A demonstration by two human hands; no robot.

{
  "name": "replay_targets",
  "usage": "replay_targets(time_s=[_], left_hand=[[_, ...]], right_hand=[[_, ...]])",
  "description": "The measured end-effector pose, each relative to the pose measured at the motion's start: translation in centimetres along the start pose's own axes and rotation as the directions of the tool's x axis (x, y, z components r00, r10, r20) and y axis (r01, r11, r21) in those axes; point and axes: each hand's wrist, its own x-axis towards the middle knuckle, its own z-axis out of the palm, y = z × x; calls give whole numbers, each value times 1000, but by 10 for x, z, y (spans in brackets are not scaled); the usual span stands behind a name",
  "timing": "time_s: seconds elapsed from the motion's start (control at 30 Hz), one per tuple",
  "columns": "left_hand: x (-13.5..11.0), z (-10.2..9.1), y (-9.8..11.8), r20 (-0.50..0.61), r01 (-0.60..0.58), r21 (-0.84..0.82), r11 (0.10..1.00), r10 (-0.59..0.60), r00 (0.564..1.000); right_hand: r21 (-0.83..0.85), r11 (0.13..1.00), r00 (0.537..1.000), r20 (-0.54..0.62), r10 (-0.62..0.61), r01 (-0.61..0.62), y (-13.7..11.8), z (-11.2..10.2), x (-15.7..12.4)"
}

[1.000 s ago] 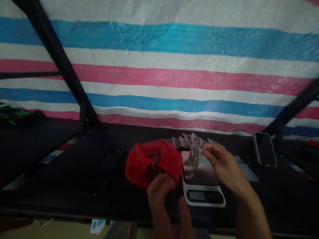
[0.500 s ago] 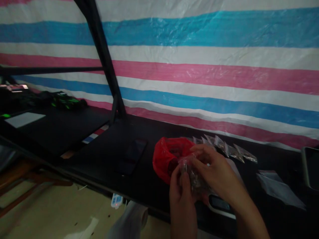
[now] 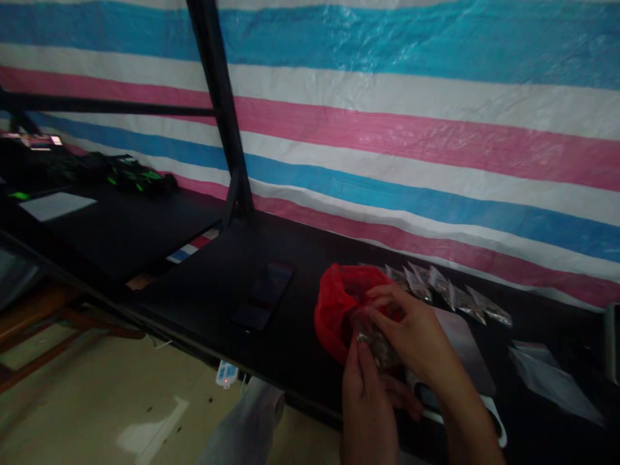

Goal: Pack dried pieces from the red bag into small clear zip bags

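Note:
A small clear plastic bag (image 3: pixel 376 343) with dark, shiny bits inside is held between my two hands. My left hand (image 3: pixel 371 387) supports it from below, the thumb pressed on its front. At its top edge, my right hand (image 3: pixel 411 329) pinches the plastic between thumb and fingers. Just behind and left of the hands sits an open red plastic bag (image 3: pixel 332 313), its contents too dark to make out. A flat scale with a silver plate (image 3: pixel 465 345) lies under and beside my right forearm, partly covered.
Several filled clear bags (image 3: pixel 448 290) lie in a row behind the scale. Flat clear zip bags (image 3: pixel 552 381) rest at the right. A dark phone (image 3: pixel 266 297) lies left of the red bag on the black table (image 3: pixel 194 316). A striped sheet (image 3: pixel 416 148) hangs behind.
The camera view has shifted, so the scene sits further right in the picture. More of the scale's plate shows now. Both hands still hold the clear bag, and the left fingers have spread underneath.

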Motion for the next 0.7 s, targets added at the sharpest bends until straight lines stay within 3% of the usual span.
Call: replay_targets(time_s=[0.2,0.33,0.53,0.7], left_hand=[[-3,-4,9,28,-73,109,991,71,997],[-7,-5,19,35,-140,223,965,136,990],[-6,-5,17,49,-33,255,966,22,999],[-3,-3,15,22,-55,261,964,52,998]], right_hand=[[73,996,999,-24,-44,45,-2,-17,-7],[71,997,999,31,-43,41,-3,-30,-11],[123,984,985,128,114,-129,7,-13,-12],[47,999,997,79,4,-7,8,-17,-12]])
